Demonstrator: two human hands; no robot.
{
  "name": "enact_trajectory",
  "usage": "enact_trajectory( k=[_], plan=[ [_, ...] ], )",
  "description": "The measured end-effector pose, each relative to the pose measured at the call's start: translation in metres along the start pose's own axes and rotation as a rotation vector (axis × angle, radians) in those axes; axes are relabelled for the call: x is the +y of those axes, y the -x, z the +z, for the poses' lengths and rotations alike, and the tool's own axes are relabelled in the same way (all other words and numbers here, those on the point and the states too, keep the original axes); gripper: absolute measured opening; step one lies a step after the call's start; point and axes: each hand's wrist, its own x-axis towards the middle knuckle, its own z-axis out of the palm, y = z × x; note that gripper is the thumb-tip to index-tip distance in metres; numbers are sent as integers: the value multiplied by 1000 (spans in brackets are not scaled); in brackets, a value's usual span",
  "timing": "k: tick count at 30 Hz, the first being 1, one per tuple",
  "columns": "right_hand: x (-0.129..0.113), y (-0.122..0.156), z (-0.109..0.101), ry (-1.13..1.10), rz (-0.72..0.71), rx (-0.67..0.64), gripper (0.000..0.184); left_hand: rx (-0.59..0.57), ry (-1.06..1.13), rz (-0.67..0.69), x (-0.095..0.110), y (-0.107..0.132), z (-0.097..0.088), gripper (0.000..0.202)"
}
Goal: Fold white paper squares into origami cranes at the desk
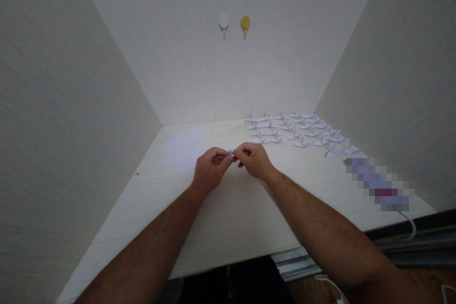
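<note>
Basically, left hand (211, 169) and right hand (255, 161) fingertip-pinch 1 paper bit (231, 153) from opposite sides, likely to steady it.

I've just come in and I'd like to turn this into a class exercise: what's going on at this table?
A person holds one small pale piece, probably folded paper, between the fingertips of the left hand and right hand, above the white table. Folded paper birds stand in rows toward the back right. Flat white paper lies to the left. The small piece is mostly hidden by the fingers.
</note>
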Motion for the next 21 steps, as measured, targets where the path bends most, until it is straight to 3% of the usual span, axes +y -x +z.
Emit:
enact_trajectory(
  k=[5, 8, 17, 21],
  plan=[
    [5, 1, 1, 172, -123, -9, 21, -23, 79, -139, -1, -2, -3, 22],
    [6, 2, 1, 155, -105, -12, 20, -18, 158, -166, -4, -4, -3, 21],
    [-1, -6, 0, -231, 76, 40, 17, 66, 375, -231, -7, -6, 0, 16],
    [-1, -8, 0, -365, 181, 77, 21, 44, 481, -263, -5, -6, -1, 18]
  ],
)
